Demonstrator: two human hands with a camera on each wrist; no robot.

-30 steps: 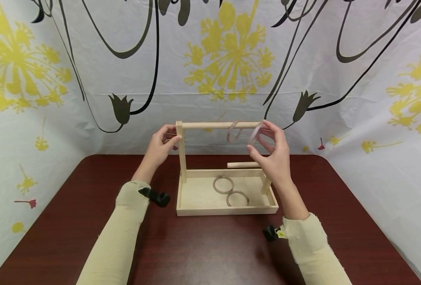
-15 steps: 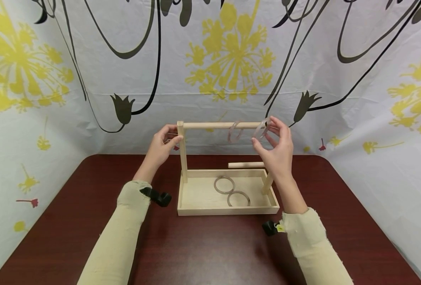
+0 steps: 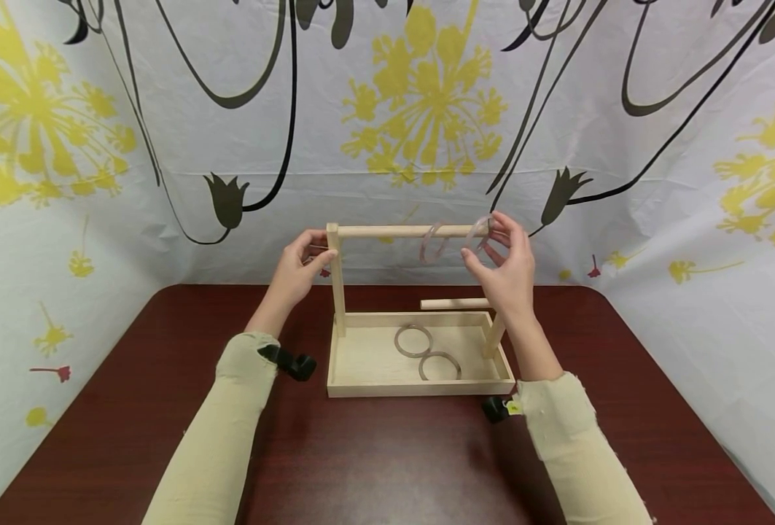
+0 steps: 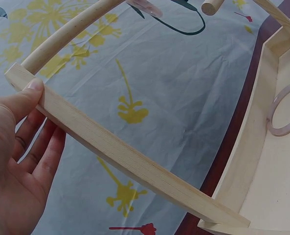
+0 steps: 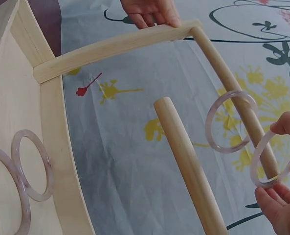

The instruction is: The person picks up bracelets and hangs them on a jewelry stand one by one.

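My left hand (image 3: 300,261) grips the top of the upright wooden post (image 4: 110,147) of a bangle stand, thumb in front and fingers behind. My right hand (image 3: 508,270) pinches a pale, translucent bangle (image 5: 255,161) between thumb and fingers. That bangle is at the right, free end of the upper wooden rod (image 3: 380,231), and the rod's end shows inside its loop in the right wrist view. Further left, a second pinkish bangle (image 5: 209,122) hangs around the same rod. Two more bangles, a rear one (image 3: 413,340) and a front one (image 3: 439,355), lie in the stand's tray.
The light wooden tray (image 3: 420,390) stands on a dark red-brown table (image 3: 387,452). A lower, shorter rod (image 5: 189,161) extends left from a short post (image 3: 494,337) at the tray's right. Behind is a white cloth (image 3: 387,197) with a yellow and dark plant print.
My right hand moved the bangle right and up to the rod's free end, then slightly left, bringing the loop about that end. My left hand keeps its grip on the post.
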